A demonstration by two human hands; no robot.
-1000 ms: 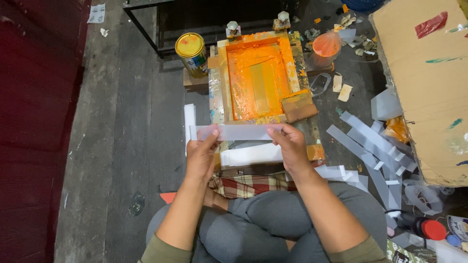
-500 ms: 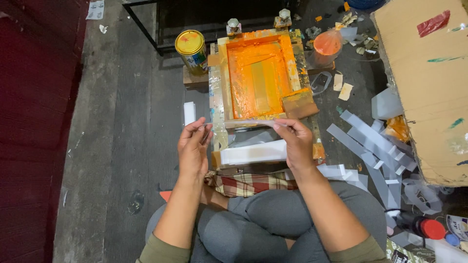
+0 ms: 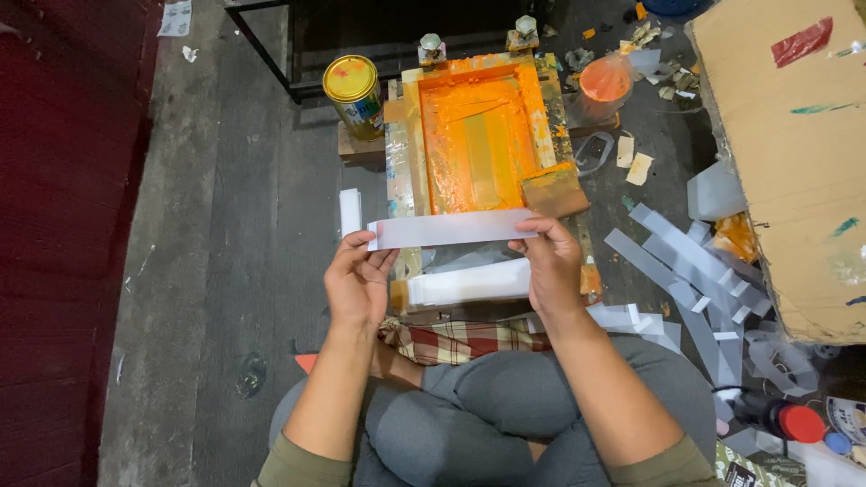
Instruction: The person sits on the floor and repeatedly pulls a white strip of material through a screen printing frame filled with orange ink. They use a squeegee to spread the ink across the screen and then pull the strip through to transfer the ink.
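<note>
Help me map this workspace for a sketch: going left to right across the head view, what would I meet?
Yellow-lidded tin can → left hand → orange-inked printing screen frame → right hand → loose pale strips → cardboard sheet.

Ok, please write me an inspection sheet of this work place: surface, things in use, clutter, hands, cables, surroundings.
Surface: dark wooden floor, dusty, with small scraps of paper.
Things in use: white strip held flat between both hands; stack of white strips below it; printing frame covered with orange ink, a squeegee resting on its lower right corner.
Clutter: yellow can left of the frame; loose grey strips on the right; orange bag; red cap.
Hands: left hand grips the strip's left end; right hand grips its right end.
Cables: nothing seen.
Surroundings: cardboard sheet on the right; red wall on the left; checked cloth by the knees.
</note>
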